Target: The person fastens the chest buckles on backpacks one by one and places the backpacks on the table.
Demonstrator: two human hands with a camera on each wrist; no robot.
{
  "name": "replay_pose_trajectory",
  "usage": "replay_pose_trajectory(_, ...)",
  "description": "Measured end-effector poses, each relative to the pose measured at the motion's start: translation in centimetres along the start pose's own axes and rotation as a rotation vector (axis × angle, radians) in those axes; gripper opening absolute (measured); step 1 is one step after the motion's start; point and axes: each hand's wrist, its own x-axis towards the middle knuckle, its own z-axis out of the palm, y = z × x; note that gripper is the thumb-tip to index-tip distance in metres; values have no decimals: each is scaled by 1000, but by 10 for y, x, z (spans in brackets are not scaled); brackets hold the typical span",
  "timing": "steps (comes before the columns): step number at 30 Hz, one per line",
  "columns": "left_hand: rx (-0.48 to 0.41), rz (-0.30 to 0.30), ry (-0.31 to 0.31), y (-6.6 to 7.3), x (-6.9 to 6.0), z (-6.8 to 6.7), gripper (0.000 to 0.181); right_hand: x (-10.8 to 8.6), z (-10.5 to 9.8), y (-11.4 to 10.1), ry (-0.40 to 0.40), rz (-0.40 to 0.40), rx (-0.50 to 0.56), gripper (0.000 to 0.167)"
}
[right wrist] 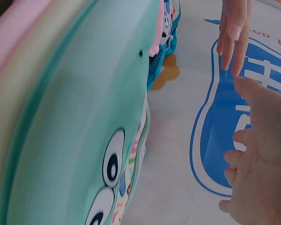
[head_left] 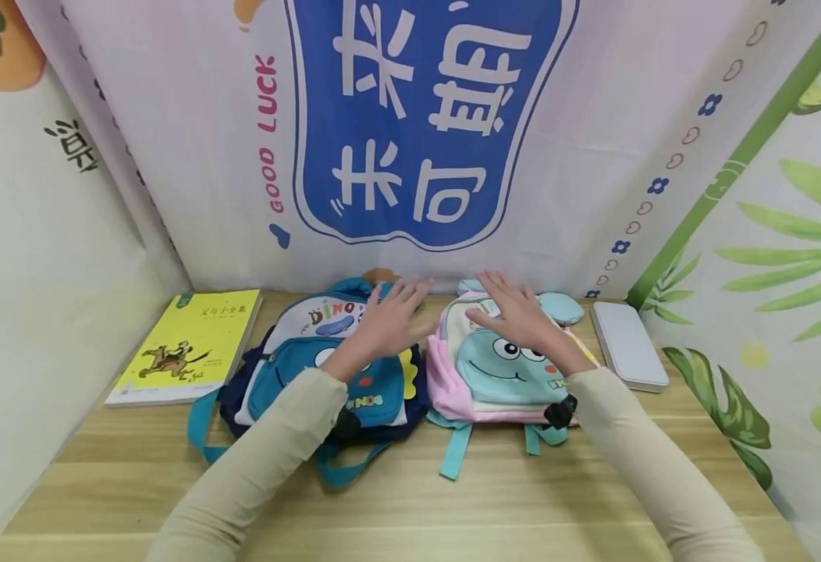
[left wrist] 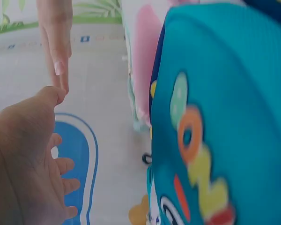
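Observation:
My left hand [head_left: 388, 318] is held above a blue backpack [head_left: 389, 382] with a cartoon face and a white upper panel. Its fingers are extended and hold nothing. To its right, my right hand [head_left: 519, 316] hovers over a pink and mint backpack [head_left: 481, 363], fingers spread and nothing held. Both bags lie side by side, their straps toward me. In the left wrist view, the left palm [left wrist: 25, 145] faces the blue bag's pocket [left wrist: 225, 84]. The right wrist view has the right hand [right wrist: 262, 154] beside the mint pocket [right wrist: 79, 112].
A yellow book [head_left: 189, 343] lies left of the blue bag. On the far right is a white flat object [head_left: 628, 343] with rounded corners. A printed cloth [head_left: 221, 156] hangs behind the wooden table [head_left: 424, 507], and further cloths stand at both sides.

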Motion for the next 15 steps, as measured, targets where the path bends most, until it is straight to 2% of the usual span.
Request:
replay_pose_trajectory(8, -100, 121, -17, 24, -1, 16, 80, -21, -10, 33, 24, -14, 55, 82)
replay_pose_trajectory(12, -86, 210, -65, 34, -2, 24, 86, -35, -13, 54, 25, -26, 83, 84)
replay_pose_trajectory(15, -94, 269, -120, 41, -5, 29, 91, -48, -16, 69, 5, -2, 134, 87)
